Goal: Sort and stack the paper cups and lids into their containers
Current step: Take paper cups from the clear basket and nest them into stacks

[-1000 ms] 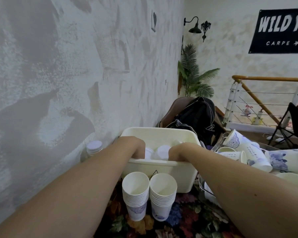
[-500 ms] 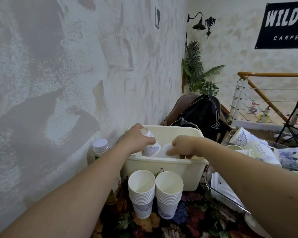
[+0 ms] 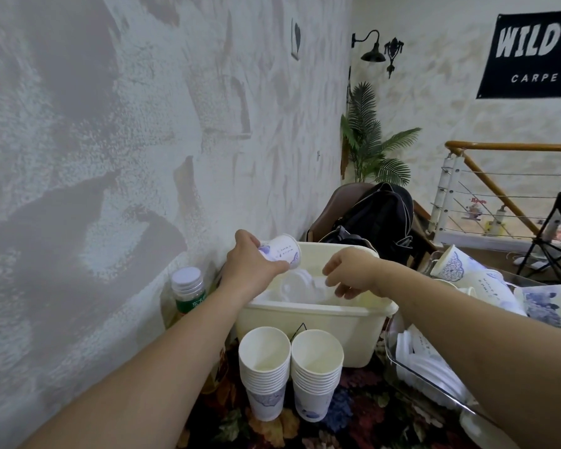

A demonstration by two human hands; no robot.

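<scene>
While my left hand [image 3: 253, 264] grips one small cup [image 3: 280, 252] above the cream bin [image 3: 305, 322], two nested stacks [image 3: 264, 374] stand below it; loose lids [image 3: 297, 285] lie beneath my right hand [image 3: 353, 272], whose grasp I cannot tell; sorting partly done, I judge.

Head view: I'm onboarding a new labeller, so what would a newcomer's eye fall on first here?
The left hand gripping a small printed paper cup above the cream tub at centre, while the right hand pinches a clear lid beside it. Next, two nested stacks of white cups stand in front of the tub.
</scene>
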